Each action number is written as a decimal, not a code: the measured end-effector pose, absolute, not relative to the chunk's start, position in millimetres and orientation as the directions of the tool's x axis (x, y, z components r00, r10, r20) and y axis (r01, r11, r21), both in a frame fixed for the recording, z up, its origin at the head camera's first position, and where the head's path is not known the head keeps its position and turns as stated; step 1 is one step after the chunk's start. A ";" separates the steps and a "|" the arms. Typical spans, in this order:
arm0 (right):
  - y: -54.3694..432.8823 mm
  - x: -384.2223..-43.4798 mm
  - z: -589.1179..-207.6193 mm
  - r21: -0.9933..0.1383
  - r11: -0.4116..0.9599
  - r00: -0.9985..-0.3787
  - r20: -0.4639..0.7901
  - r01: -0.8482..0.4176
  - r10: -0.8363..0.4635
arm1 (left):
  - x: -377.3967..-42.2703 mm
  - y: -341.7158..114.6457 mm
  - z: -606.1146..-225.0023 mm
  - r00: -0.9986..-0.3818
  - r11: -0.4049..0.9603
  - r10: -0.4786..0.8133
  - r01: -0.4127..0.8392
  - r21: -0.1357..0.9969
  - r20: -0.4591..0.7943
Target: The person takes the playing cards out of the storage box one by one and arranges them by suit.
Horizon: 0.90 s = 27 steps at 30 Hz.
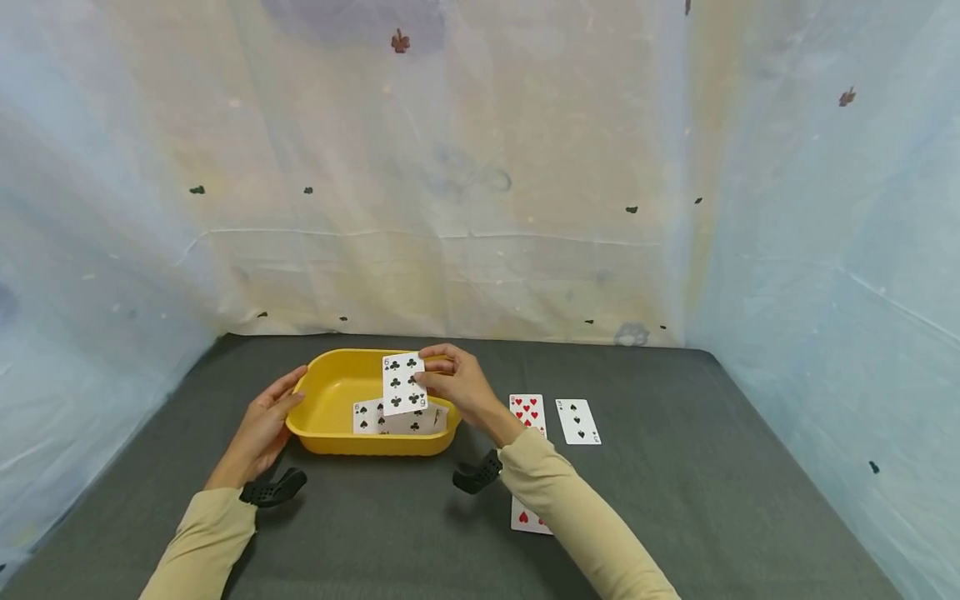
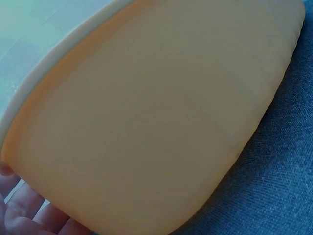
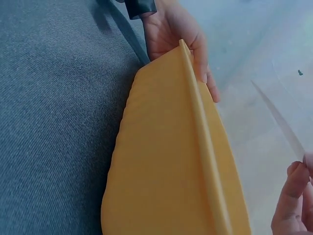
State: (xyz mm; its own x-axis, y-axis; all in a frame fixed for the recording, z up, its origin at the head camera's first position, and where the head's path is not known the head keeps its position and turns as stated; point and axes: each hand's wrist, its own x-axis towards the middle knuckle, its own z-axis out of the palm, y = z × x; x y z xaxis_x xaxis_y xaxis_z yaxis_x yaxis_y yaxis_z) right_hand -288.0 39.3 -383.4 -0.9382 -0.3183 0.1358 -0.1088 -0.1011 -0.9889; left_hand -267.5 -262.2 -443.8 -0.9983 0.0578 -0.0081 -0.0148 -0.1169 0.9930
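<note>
At its left end, the yellow plastic tub (image 1: pixel 330 447) is held by my left hand (image 1: pixel 262 425), thumb over the rim and fingers along the outside. My right hand (image 1: pixel 461 383) pinches a six of clubs playing card (image 1: pixel 397 375) by its right edge, above the tub. In the right wrist view that card (image 3: pixel 279 120) shows nearly edge-on between the fingertips (image 3: pixel 296 171). Several face-up cards (image 1: pixel 366 417) overlap inside the tub, one with spades; the raised card partly hides them. The left wrist view is filled by the tub's outer wall (image 2: pixel 146 122).
A three of spades (image 1: pixel 577 422) lies face up on the dark grey cloth (image 1: pixel 675 500), right of the tub. Beside it, a hearts card (image 1: pixel 527 408) and another hearts card (image 1: pixel 525 517) are partly hidden by my right forearm. A patterned curtain (image 1: pixel 465 208) hangs behind.
</note>
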 end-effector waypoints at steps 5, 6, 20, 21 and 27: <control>49.9 -285.4 -381.3 -0.983 -0.125 -0.935 0.170 -0.137 -0.312 | -267.8 -262.1 -444.1 -0.998 -0.108 0.060 -0.022 0.994 -0.015; 52.4 -284.5 -380.3 -0.982 -0.123 -0.935 0.175 -0.143 -0.310 | -267.7 -262.2 -444.1 -0.998 -0.108 0.060 -0.024 0.994 -0.017; 89.4 -276.9 -373.3 -0.973 -0.121 -0.933 0.224 -0.197 -0.281 | -267.2 -261.5 -443.8 -0.998 -0.116 0.065 -0.020 0.993 -0.013; 91.4 -276.1 -373.0 -0.973 -0.125 -0.934 0.223 -0.195 -0.279 | -267.4 -261.5 -444.0 -0.998 -0.112 0.065 -0.018 0.994 -0.011; 101.8 -271.6 -372.2 -0.974 -0.126 -0.933 0.215 -0.186 -0.287 | -267.8 -262.5 -444.3 -0.999 -0.095 0.048 -0.026 0.995 -0.021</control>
